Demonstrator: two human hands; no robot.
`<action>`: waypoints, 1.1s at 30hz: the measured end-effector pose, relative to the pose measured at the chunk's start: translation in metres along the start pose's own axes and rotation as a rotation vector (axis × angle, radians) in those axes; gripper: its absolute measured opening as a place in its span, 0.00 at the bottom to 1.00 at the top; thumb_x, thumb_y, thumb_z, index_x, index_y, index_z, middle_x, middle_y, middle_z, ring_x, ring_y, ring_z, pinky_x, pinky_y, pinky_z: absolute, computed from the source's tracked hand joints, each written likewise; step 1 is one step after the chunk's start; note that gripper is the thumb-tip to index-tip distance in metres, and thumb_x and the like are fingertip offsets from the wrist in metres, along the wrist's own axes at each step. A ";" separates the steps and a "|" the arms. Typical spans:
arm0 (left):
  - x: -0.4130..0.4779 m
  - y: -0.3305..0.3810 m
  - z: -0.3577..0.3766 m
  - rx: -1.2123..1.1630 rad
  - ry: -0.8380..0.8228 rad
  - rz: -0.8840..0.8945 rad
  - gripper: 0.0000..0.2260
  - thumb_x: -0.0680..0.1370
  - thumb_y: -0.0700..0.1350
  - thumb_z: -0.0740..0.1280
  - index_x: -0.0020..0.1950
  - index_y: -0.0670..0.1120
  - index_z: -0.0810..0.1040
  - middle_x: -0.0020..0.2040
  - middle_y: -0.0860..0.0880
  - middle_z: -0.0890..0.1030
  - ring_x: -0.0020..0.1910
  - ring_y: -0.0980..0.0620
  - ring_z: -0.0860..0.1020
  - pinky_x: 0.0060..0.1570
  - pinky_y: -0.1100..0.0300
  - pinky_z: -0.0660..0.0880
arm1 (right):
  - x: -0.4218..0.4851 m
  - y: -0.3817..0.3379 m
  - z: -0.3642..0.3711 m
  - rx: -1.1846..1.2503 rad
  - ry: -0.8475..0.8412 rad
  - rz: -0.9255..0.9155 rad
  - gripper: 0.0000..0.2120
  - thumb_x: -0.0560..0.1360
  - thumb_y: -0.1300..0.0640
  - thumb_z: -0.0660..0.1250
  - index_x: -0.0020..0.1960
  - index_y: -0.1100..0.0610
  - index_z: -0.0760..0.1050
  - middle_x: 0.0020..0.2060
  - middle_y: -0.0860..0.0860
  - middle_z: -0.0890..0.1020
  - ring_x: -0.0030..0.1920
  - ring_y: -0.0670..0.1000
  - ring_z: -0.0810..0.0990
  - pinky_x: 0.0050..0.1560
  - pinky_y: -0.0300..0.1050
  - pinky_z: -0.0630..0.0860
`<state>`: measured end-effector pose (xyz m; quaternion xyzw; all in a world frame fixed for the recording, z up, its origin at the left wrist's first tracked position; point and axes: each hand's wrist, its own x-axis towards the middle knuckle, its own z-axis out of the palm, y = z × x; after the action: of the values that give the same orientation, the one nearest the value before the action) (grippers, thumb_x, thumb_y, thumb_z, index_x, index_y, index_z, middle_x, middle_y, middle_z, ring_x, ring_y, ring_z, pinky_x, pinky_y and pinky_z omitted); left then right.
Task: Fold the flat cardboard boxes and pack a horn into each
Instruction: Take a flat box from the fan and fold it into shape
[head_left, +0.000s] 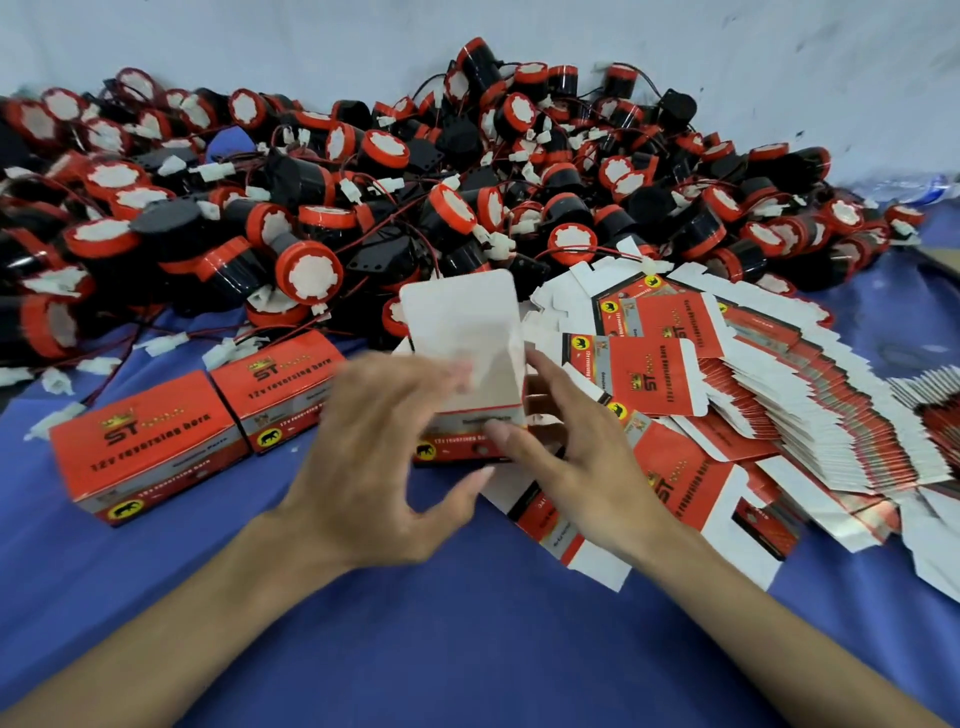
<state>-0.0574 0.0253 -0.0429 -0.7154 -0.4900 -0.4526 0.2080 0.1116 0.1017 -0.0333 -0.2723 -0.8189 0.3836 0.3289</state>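
A half-folded red and white box (462, 332) stands on the blue table cover (467, 634) in front of me, its white lid flap raised. My right hand (571, 452) holds the box at its right front corner, thumb on the front panel and fingers along the right side. My left hand (374, 447) is blurred, its fingers spread and loosely bent, fingertips at the box's left side. A big heap of black and red horns (363, 171) with red wires and white plugs lies behind. I cannot tell whether a horn is inside the box.
Two closed red boxes (150, 447) (280, 384) stand side by side at the left. A fanned stack of flat boxes (779, 395) covers the right side. A pale wall (311, 41) rises behind the heap.
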 end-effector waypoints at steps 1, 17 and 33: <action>0.000 -0.002 -0.001 -0.020 0.102 -0.070 0.28 0.72 0.56 0.67 0.65 0.41 0.65 0.60 0.47 0.68 0.62 0.53 0.67 0.64 0.58 0.64 | 0.001 0.001 -0.001 0.060 -0.007 0.031 0.27 0.75 0.45 0.64 0.72 0.43 0.59 0.60 0.40 0.76 0.58 0.38 0.77 0.53 0.35 0.77; 0.004 -0.015 -0.001 -0.580 -0.065 -0.825 0.34 0.62 0.53 0.80 0.61 0.60 0.66 0.60 0.61 0.75 0.57 0.67 0.74 0.48 0.74 0.72 | 0.135 0.027 -0.009 -0.708 -0.168 0.170 0.26 0.76 0.43 0.63 0.68 0.58 0.68 0.59 0.59 0.76 0.59 0.59 0.74 0.55 0.49 0.71; 0.005 -0.010 -0.002 -0.547 -0.073 -0.877 0.29 0.61 0.53 0.77 0.56 0.63 0.68 0.55 0.65 0.76 0.53 0.72 0.74 0.45 0.78 0.69 | 0.058 -0.005 -0.077 0.448 0.402 -0.177 0.27 0.63 0.55 0.71 0.59 0.61 0.67 0.49 0.53 0.80 0.53 0.53 0.79 0.56 0.50 0.75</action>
<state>-0.0669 0.0311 -0.0392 -0.4865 -0.6143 -0.5836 -0.2132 0.1317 0.1738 0.0279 -0.1910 -0.6530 0.4629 0.5682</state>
